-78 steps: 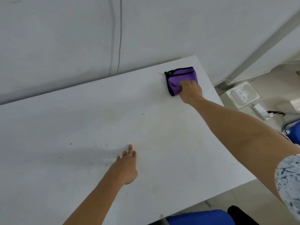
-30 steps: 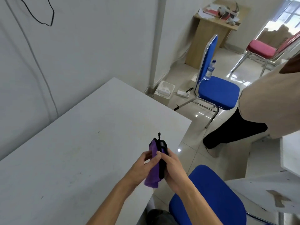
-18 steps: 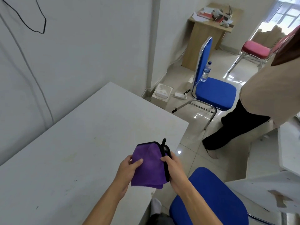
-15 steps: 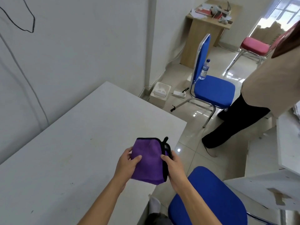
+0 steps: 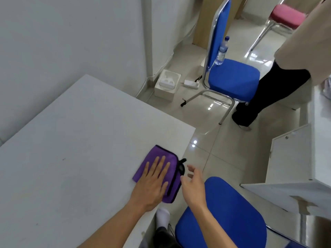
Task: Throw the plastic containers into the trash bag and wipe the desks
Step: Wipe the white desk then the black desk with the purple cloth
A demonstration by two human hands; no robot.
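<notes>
White walls meet at a corner behind a white surface (image 5: 80, 140) that fills the left of the head view, with glossy pale floor tiles to its right. A purple cloth (image 5: 155, 154) with black trim, folded into a rough square, lies flat at the right edge of the surface, closer to the near end than to the far right corner. Its black-trimmed side sits right at that edge, and a small black loop pokes out past it.

The left grip (image 5: 152, 183), a bare hand, lies palm down on the cloth with straight, slightly spread fingers, pressing it to the surface without curling round it. The right grip (image 5: 194, 185), also a bare hand, hangs in the air off the right edge, just beside the cloth's black trim. Its fingers are loosely open and it holds nothing. Whether its thumb touches the trim cannot be told.

Below the right grip is the seat of a blue chair (image 5: 223, 215), and a white-socked foot (image 5: 163, 214) shows by the near edge of the surface. Farther off stands a second blue chair (image 5: 232, 76) with chrome legs; a clear water bottle (image 5: 222, 51) stands upright on its seat against the backrest. An open white box (image 5: 167, 83) and a white power strip (image 5: 190, 84) lie on the floor near the wall. Another person in black trousers (image 5: 268, 93) stands beside that chair. A pink chair (image 5: 286, 13) is at the top right, and white furniture (image 5: 295, 167) is at the right.
</notes>
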